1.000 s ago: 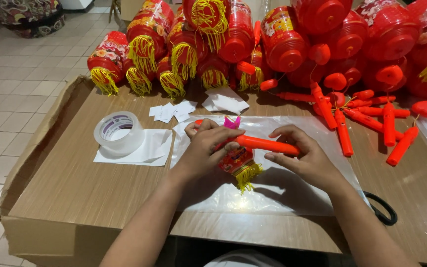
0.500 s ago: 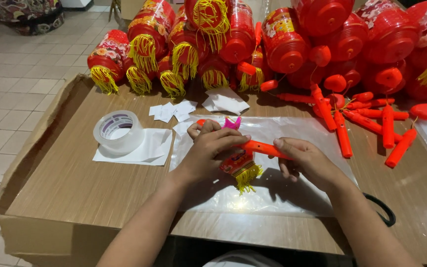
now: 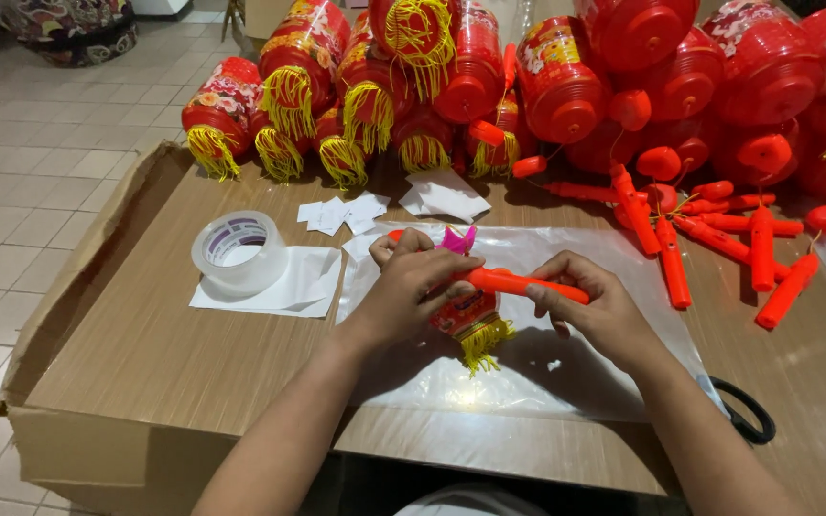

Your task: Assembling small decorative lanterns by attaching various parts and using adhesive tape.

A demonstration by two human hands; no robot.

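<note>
Lantern (image 3: pixel 470 320), small, red, with a yellow tassel, on the clear plastic sheet (image 3: pixel 566 382) near the table (image 3: pixel 164 373) front edge, partly under the left hand (image 3: pixel 413 287). Orange stick (image 3: pixel 518 284) across its top. Left hand curled over lantern and stick, fingers pressed down on both. Right hand (image 3: pixel 595 306) pinching the stick's other end between thumb and fingers. Probably light and thin, easy to squash; tassel soft and floppy. Stick hard and smooth, maybe slippery. Best to hold by the stick, or softly by the top and bottom rims, not by the sides.

Black scissors (image 3: pixel 743 411) to the right, near the edge. Tape roll (image 3: pixel 239 250) to the left on a white sheet (image 3: pixel 289 287). Small white paper bits (image 3: pixel 346 212) a little farther back. More orange sticks (image 3: pixel 719 239) loose on the right. Big pile of red lanterns (image 3: pixel 566 86) with yellow tassels along the far side. Cardboard box flap (image 3: pixel 97 268) at the left edge, tiled floor (image 3: pixel 40 172) beyond.
</note>
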